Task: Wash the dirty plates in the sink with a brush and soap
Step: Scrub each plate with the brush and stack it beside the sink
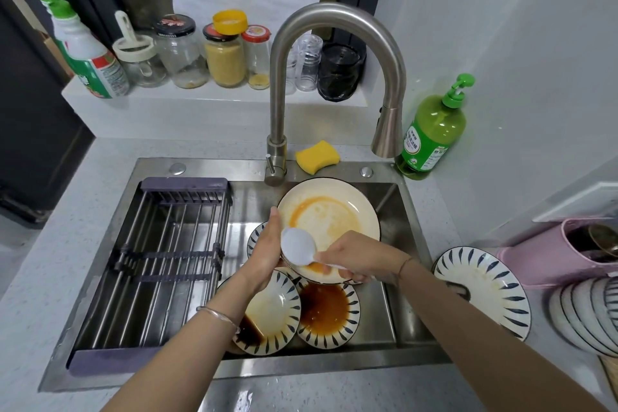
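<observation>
Reaching over the near rim of the sink (334,365), two bare forearms cross above two blue-patterned plates lying side by side in its near end: the left patterned plate (277,311) holds a pool of dark sauce, the right patterned plate (329,314) is coated in brown sauce. Just past them, mid-sink, the left hand (267,254) grips the left edge of a tilted cream plate (334,221) smeared with orange. The right hand (361,261) closes its fingers round the handle of a white brush (298,246), whose round head lies against that plate's lower left part. A drying rack (160,261) fills the sink's left half. Right of the sink, another patterned plate (481,291) rests on the counter. On the sink's back rim lies a yellow sponge (317,156) beside the faucet (277,94), and a green soap bottle (431,137) stands at the sink's far right corner.
</observation>
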